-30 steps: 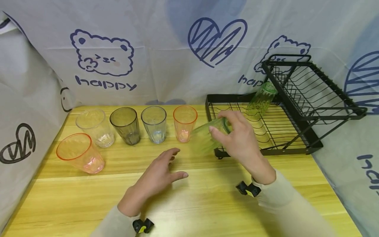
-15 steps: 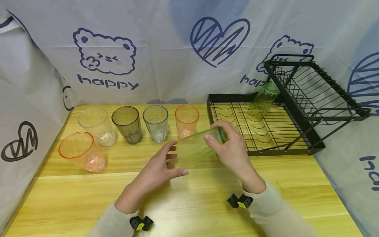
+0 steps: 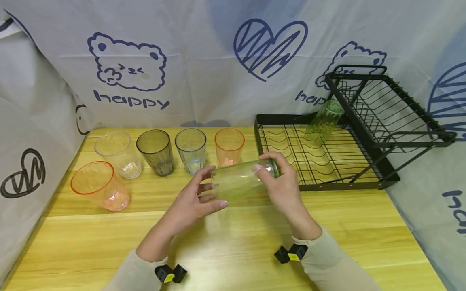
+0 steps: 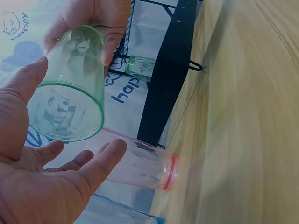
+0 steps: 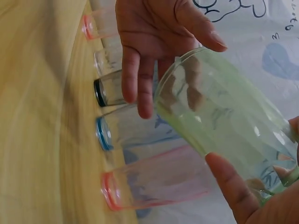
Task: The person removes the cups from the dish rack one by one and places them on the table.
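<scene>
A green drinking glass (image 3: 236,182) is held on its side above the table, mouth toward the left. My right hand (image 3: 285,194) grips it near the base, thumb on the near side. At the mouth end, my left hand (image 3: 189,204) is spread around the rim with its fingers loosely extended. In the left wrist view, the thumb of that hand lies right at the rim of the green glass (image 4: 70,93), and the other fingers reach out below it. The right wrist view has the right hand's fingertips on the lower wall of the glass (image 5: 224,116).
Behind the hands stand an orange-rimmed glass (image 3: 229,145), a blue-rimmed one (image 3: 191,151), a dark grey one (image 3: 155,151) and a clear one (image 3: 118,155). Another orange-rimmed glass (image 3: 100,186) stands front left. A black two-tier dish rack (image 3: 346,186) holds an upside-down green glass (image 3: 324,121).
My right hand has brought the green glass left and nearer, away from the rack's front corner. Its mouth now sits between my left thumb and fingers, which were apart from it before.
</scene>
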`<state>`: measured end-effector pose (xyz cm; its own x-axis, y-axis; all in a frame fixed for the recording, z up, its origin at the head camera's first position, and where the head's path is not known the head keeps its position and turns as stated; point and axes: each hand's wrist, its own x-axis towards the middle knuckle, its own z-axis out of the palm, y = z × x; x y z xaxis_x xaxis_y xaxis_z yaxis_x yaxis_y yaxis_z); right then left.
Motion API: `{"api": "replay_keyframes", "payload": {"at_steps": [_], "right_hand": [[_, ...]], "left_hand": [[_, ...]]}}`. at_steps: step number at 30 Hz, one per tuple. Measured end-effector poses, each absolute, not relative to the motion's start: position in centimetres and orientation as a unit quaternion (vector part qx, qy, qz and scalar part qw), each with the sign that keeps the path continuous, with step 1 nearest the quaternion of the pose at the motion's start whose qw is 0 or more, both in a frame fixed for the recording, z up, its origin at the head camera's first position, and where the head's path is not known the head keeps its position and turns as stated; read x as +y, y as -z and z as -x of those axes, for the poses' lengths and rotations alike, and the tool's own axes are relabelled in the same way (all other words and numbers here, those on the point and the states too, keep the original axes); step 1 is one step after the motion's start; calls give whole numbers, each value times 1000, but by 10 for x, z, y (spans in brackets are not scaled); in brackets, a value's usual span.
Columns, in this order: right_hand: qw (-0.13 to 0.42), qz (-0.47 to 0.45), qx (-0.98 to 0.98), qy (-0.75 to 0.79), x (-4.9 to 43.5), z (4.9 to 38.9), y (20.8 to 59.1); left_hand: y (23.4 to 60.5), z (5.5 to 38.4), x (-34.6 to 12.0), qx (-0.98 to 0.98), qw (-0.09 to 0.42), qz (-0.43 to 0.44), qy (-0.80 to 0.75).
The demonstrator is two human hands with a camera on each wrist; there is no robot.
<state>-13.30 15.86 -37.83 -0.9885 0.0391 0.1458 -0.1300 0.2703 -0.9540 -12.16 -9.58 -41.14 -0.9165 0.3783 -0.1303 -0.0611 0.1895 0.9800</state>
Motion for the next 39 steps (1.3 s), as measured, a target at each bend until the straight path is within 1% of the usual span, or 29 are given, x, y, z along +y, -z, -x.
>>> {"api": "replay_keyframes", "payload": {"at_steps": [5, 11, 15, 20, 28, 36, 39], "right_hand": [[53, 3, -766, -640, 157, 131, 387], [-9, 40, -668, -743, 150, 124, 399], [-42, 42, -586, -808, 140, 121, 408], [-86, 48, -518, -850, 131, 120, 420], [-154, 62, -443, -881, 124, 117, 433], [-216, 86, -389, -891, 117, 115, 442], [-243, 82, -371, -892, 116, 115, 445]], "left_hand": [[406, 118, -97, 751, 164, -112, -630], [397, 111, -96, 765, 125, -134, -617], [389, 107, -94, 791, 99, -149, -586], [379, 101, -93, 827, 72, -157, -535], [361, 92, -91, 876, 62, -168, -448], [345, 88, -90, 916, 49, -162, -364], [340, 87, -89, 924, 42, -167, -340]]}}
